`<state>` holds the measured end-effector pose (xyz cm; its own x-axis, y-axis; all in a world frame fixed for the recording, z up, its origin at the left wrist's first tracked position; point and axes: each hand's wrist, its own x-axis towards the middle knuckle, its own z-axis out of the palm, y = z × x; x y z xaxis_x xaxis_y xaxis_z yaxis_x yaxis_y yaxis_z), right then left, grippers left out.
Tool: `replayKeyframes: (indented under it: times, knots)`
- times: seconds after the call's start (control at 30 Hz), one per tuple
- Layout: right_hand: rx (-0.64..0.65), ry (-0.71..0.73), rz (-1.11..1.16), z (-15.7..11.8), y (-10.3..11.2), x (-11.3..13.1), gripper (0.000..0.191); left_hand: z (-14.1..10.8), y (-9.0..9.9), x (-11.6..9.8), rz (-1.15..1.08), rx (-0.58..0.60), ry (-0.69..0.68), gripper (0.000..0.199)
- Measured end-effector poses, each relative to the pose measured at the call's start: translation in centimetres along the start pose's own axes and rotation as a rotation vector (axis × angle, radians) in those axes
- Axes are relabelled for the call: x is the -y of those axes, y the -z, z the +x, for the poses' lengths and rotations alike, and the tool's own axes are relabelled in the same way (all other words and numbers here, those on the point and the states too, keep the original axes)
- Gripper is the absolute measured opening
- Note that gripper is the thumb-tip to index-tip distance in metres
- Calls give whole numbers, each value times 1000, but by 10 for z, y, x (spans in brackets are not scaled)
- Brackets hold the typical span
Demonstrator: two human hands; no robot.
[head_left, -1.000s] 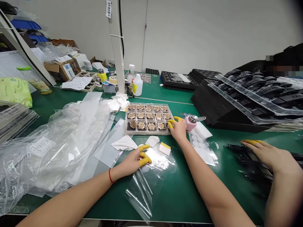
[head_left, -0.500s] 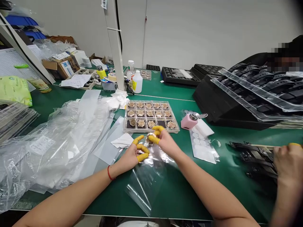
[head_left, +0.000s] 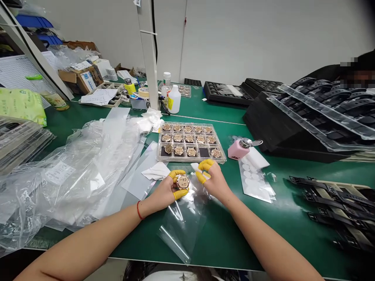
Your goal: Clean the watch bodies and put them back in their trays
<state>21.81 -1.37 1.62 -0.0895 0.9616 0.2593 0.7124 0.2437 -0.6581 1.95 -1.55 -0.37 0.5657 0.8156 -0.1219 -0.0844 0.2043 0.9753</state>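
Observation:
Yellow finger covers are on the fingertips of both hands. My left hand (head_left: 165, 192) grips a gold-coloured watch case (head_left: 183, 182) by its edges, its engraved back facing up. Just to the right, my right hand (head_left: 213, 177) is closed on a small white piece (head_left: 194, 167), cloth or paper; which one I cannot tell. Beneath both hands lies a clear plastic sheet (head_left: 183, 230). Behind them a clear compartment tray (head_left: 191, 159) bears several similar watch cases, and one of its front-row compartments is bare. A crumpled white cloth (head_left: 156, 171) lies left of my left hand.
A pink pump bottle (head_left: 238, 149) and a sheet of round stickers (head_left: 254, 177) stand and lie to the right. Black watch straps (head_left: 331, 195) lie at the far right, below stacked strap trays (head_left: 325, 113). Plastic bags (head_left: 88, 164) heap on the left. A person sits beyond the trays.
The watch case is now in my left hand, back upward; before, my right fingers were at it and my left fingers were spread. My right hand moved right. Another person's hand left the straps.

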Motion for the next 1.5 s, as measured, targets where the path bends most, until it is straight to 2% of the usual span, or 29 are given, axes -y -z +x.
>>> replayKeyframes:
  times: [0.1,0.13,0.27,0.4,0.47,0.57,0.63,0.7,0.77,0.9,1.0,1.1,1.27,1.4,1.5]
  knots:
    - [105,324,71,-15,-5,18,8,-1,-1,-2,29,41,-9,47]
    - [109,390,74,-18,-8,20,10,-2,-1,-2,48,60,-2,46]
    - [-16,392,41,-23,-21,18,12,-4,-1,-4,72,63,20,47]
    - [-28,440,20,-21,-26,16,14,-3,-2,-4,137,68,-8,48]
    - [-61,309,11,-17,-21,14,14,-2,-2,-4,142,16,-21,49]
    - [-141,51,5,-14,-8,11,13,2,-1,-6,86,-152,-41,52]
    - [-120,54,14,-19,-2,12,21,4,0,-8,43,-224,-70,54]
    - [-35,114,45,-28,-2,16,30,4,2,-9,11,-245,-102,55]
    - [74,91,93,-36,-6,19,35,2,4,-9,8,-245,-122,55]
    - [297,-217,378,-39,-11,21,18,-3,5,-8,61,-244,-145,56]
    - [436,-360,617,-34,-8,18,22,-4,6,-7,76,-220,-172,56]
    - [551,-351,655,-30,-1,15,30,-3,7,-6,51,-161,-185,51]
    - [398,-408,678,-24,5,13,25,-4,6,-6,134,-128,-186,47]
    - [468,-409,663,-21,6,12,18,-9,2,-8,316,-75,-171,42]
    - [494,-378,618,-20,11,12,13,-10,0,-7,354,-54,-133,43]
